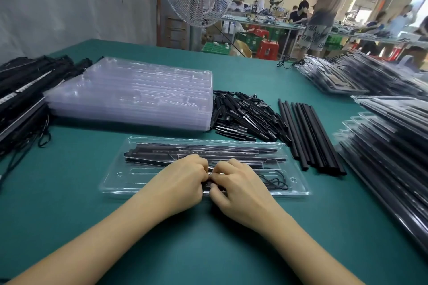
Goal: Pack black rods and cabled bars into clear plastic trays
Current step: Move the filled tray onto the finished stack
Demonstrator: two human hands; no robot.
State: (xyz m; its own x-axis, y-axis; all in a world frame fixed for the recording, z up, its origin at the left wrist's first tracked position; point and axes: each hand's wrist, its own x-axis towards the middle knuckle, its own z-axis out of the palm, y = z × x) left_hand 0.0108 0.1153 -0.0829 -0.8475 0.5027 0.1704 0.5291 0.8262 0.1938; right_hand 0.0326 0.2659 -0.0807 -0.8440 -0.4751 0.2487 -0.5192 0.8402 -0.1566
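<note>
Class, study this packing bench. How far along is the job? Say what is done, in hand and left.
Done: stacks of filled trays stand at the right. In hand: the front tray already holds long bars; left hand and right hand pinch a black part over it. Left: a stack of empty trays, loose rods and cabled bars wait.

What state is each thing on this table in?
Tray, upper slots filled, lower left slot empty.
Left hand, curled, pinching bar.
Right hand, curled, pinching same bar.
Bar, held at tray's lower middle.
Cable, looped in tray's lower right.
Empty trays, stacked.
Short rods, loose heap.
Long rods, laid side by side.
Packed trays, stacked at right.
</note>
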